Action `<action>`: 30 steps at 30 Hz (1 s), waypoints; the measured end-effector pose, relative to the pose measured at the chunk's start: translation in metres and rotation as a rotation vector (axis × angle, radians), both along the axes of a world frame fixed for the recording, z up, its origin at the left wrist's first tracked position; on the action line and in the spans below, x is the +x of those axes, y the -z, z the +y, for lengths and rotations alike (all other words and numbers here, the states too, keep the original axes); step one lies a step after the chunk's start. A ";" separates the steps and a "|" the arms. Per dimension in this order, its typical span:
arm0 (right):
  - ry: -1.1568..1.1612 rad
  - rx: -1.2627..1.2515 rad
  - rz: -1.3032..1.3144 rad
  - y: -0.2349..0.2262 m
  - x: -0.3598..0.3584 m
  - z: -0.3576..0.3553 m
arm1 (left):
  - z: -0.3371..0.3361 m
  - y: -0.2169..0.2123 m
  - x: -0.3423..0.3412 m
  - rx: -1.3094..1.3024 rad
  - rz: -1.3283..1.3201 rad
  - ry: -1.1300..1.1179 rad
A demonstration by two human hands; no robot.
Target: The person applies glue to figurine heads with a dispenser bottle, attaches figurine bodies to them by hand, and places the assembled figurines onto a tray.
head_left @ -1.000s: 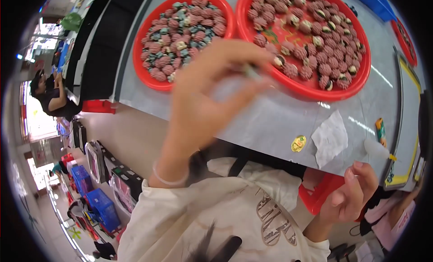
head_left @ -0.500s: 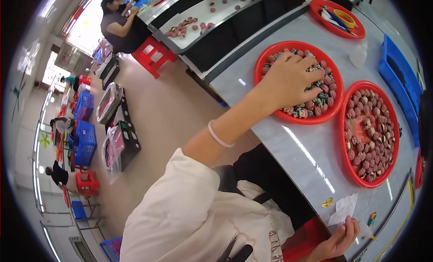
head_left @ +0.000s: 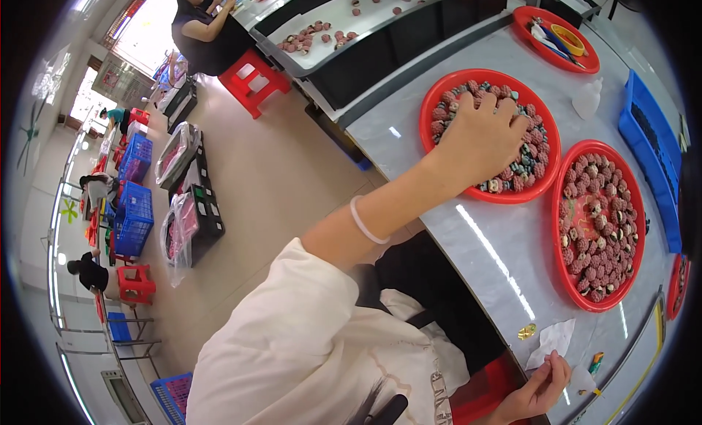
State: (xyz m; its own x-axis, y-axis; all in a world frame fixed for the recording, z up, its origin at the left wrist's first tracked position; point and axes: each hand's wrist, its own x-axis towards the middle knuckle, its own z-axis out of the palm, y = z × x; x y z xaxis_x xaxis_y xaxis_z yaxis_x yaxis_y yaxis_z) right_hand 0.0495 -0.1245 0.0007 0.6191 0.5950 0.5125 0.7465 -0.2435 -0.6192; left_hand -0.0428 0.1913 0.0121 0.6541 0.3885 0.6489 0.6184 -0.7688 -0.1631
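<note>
My left hand (head_left: pixel 482 143) reaches over a round red tray (head_left: pixel 431 158) heaped with carved beads (head_left: pixel 537 136), pinkish-brown with some teal and cream ones. Its fingers are spread and bent down onto the beads; the fingertips are partly hidden, and I see nothing lifted in them. Low at the right, my right hand (head_left: pixel 537 392) has thumb and fingers pressed together. A creased white piece of paper (head_left: pixel 552 341) lies right at those fingertips; whether they grip it or something smaller is unclear. A second red tray (head_left: pixel 563 275) of similar beads stands beside the first.
At the far end of the table sit a red dish (head_left: pixel 523 34) with tools and a yellow ring, and a white bottle (head_left: pixel 587 99). A long blue tray (head_left: pixel 662 198) edges the right. A gold piece (head_left: pixel 526 331) lies near the paper. Across the aisle, a co-worker (head_left: pixel 201 30) sits working.
The whole view has shifted slightly. My left hand stays over the same tray, its fingers a little differently placed on the beads. My right hand remains by the paper.
</note>
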 end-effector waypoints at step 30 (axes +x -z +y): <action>0.095 0.118 0.140 -0.001 0.029 -0.061 | -0.044 -0.023 0.103 -0.602 0.393 0.704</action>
